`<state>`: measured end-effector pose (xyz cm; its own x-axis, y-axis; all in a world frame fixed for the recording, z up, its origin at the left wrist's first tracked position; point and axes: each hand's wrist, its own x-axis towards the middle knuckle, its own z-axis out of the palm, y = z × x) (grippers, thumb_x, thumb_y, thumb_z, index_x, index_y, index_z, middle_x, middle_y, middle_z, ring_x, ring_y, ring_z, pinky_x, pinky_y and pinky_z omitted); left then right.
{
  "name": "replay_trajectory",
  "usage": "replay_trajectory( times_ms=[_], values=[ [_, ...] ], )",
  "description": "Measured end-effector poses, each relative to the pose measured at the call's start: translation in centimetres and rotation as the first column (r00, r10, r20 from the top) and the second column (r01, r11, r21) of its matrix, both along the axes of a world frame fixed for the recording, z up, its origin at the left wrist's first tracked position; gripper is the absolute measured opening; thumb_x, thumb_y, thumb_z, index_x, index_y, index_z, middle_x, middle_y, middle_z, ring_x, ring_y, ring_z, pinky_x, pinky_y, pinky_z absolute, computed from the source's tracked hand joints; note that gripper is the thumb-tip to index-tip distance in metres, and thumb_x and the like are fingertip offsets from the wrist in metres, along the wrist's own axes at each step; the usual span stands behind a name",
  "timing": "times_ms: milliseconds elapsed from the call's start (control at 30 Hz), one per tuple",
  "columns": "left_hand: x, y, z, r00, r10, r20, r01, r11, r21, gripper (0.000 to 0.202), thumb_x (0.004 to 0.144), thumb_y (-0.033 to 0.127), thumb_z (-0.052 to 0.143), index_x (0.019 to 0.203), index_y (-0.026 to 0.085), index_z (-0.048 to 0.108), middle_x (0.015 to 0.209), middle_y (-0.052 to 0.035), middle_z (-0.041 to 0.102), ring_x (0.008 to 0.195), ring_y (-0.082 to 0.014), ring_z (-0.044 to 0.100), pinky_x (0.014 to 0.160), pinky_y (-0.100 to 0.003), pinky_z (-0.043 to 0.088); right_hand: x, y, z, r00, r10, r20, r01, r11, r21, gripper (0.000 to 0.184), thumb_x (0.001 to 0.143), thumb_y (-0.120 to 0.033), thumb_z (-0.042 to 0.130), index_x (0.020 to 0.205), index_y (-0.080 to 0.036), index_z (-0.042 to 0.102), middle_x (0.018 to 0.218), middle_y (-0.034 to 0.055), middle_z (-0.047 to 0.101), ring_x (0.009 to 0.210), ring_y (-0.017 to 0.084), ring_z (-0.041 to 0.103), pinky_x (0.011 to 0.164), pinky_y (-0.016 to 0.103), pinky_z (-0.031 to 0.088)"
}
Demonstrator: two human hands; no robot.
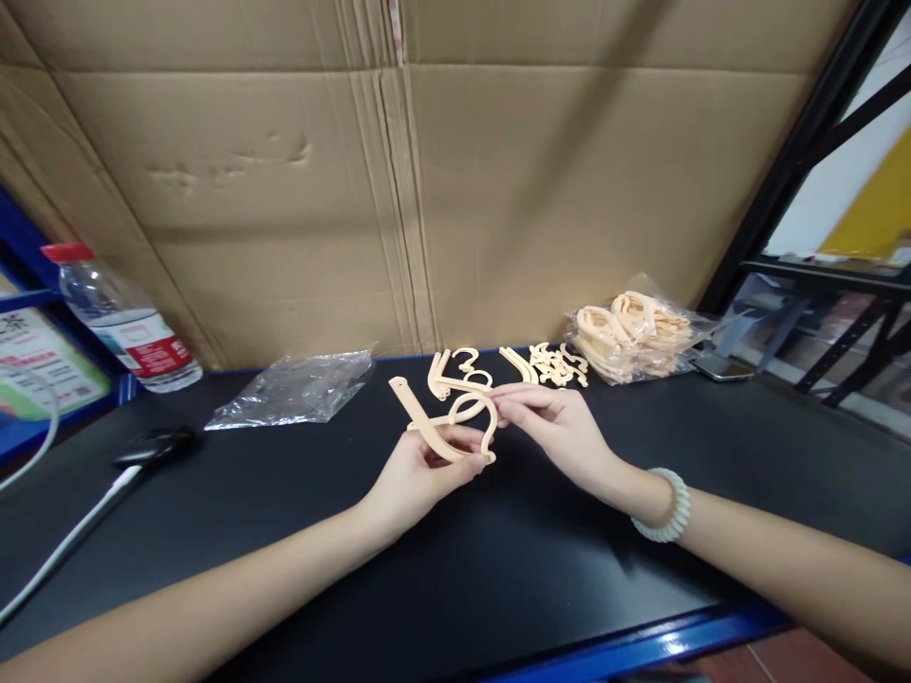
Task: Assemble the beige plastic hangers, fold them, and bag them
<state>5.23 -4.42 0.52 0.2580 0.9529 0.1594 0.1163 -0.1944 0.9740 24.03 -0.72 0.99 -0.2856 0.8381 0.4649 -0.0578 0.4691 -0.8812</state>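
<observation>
Hanger piece (427, 427): cream plastic, mid-table, held between both hands.
Cardboard wall (533, 190): closes off the far edge at 12 o'clock.
Table (498, 569): black with a blue front edge at 6 o'clock; the widest bare room lies between the forearms and out toward 4 o'clock.
Full bag (637, 337): 2 o'clock, against the wall.
Empty bag (299, 389): 10 o'clock, lying flat.
Bottle (124, 327): 9 o'clock, at the left edge.
Left hand (419, 474): fingers curled, gripping the piece's long arm.
Right hand (562, 427): fingertips pinching its curved end.
Loose parts (555, 365): 1 o'clock, just beyond the hands.
</observation>
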Motion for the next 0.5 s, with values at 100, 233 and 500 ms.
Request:
replay_trajectory(
  times_ms=[100,233,500],
  values=[
    [-0.05,-0.11,0.09,0.998,0.030,0.052,-0.029,0.999,-0.027,0.014,0.071,0.026,0.076,0.079,0.016,0.070,0.083,-0.0026,0.067,0.077,-0.0158,0.062,0.073,-0.026,0.050,0.15,0.34,-0.26,0.994,-0.016,-0.108,-0.001,0.988,-0.152,0.023,0.082,-0.039,0.067,0.090,-0.019,0.076,0.098,0.0075,0.072,0.076,0.016,0.065,0.078,0.036,0.056],
    [-0.08,-0.12,0.16,0.995,0.064,0.082,-0.061,0.997,-0.036,0.012,0.072,0.024,0.076,0.076,0.016,0.068,0.082,-0.0004,0.064,0.080,-0.0147,0.062,0.078,-0.025,0.048,0.45,0.75,-0.73,0.976,-0.067,-0.207,0.004,0.956,-0.293,0.026,0.074,-0.034,0.075,0.094,-0.018,0.074,0.093,0.0059,0.069,0.073,0.013,0.062,0.077,0.032,0.054],
    [-0.16,0.05,0.03,0.994,0.038,0.100,-0.044,0.997,0.056,0.007,0.075,0.022,0.074,0.075,0.018,0.069,0.087,-0.0003,0.063,0.085,-0.0146,0.061,0.079,-0.024,0.048,0.40,0.58,-0.65,0.948,-0.030,-0.316,-0.113,0.898,-0.425,0.054,0.063,-0.019,0.080,0.113,-0.025,0.060,0.093,-0.0001,0.062,0.075,0.012,0.063,0.081,0.033,0.053]
  ],
)
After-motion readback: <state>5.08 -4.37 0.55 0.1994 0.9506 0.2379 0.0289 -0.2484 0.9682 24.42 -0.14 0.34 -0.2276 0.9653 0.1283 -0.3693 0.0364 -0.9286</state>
